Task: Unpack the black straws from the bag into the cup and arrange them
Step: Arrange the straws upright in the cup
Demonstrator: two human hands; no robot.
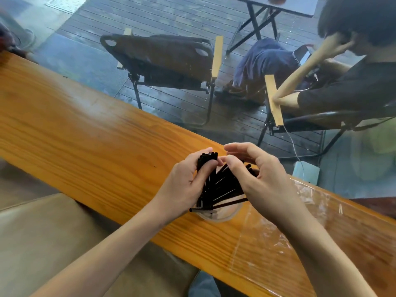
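**Head view: black straws fanned in a cup between two hands**

Head camera looks down on a bundle of black straws (pixel 222 185) that stands in a clear cup (pixel 225 215) on the wooden counter (pixel 85 136). The left hand (pixel 184 183) curls its fingers around a group of straws on the left side of the bundle and holds them. The right hand (pixel 257 174) is cupped on the right side, its thumb and fingers bent against the straws; I cannot tell if it really grips them. The straws are thin, straight, matte tubes that spread like a fan, and one lies almost flat across the rim. The cup is round and transparent. A clear, wrinkled plastic bag (pixel 289 228) lies flat on the glossy, orange-brown counter, just to the right of the cup.
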